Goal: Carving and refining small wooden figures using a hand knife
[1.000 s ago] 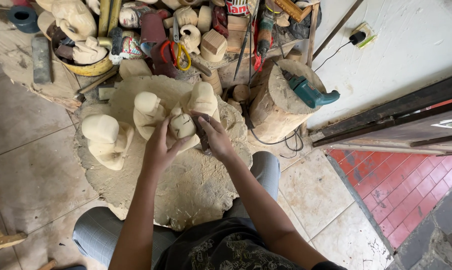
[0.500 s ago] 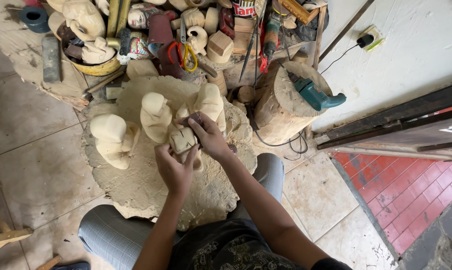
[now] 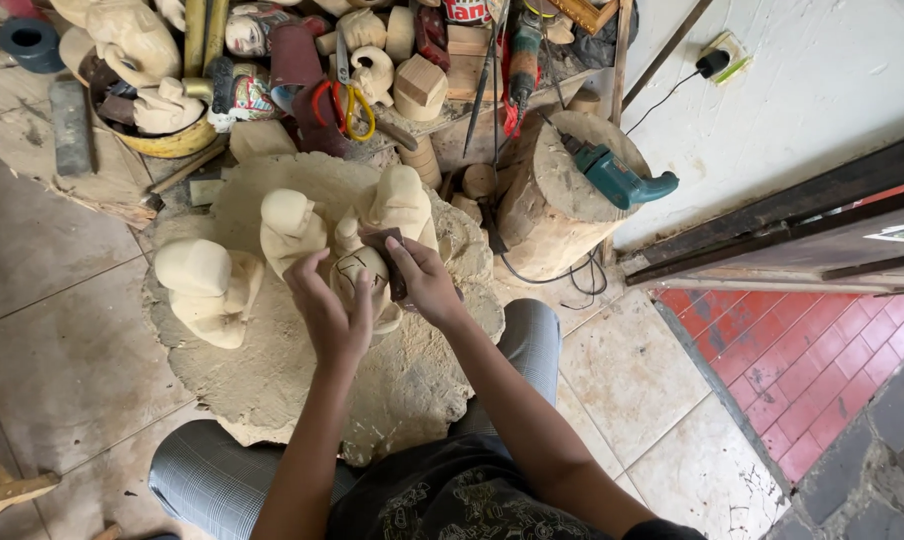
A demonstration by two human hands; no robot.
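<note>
While hands (image 3: 377, 300) stay gripping carving (image 3: 364, 275) | sandpaper (image 3: 387, 250), seemingly, shifted upward

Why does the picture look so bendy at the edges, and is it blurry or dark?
Head view: soft, even daylight, no glare; the left hand, right hand and wooden figure are sharp; the wide lens bends the door frame near the edges.
</note>
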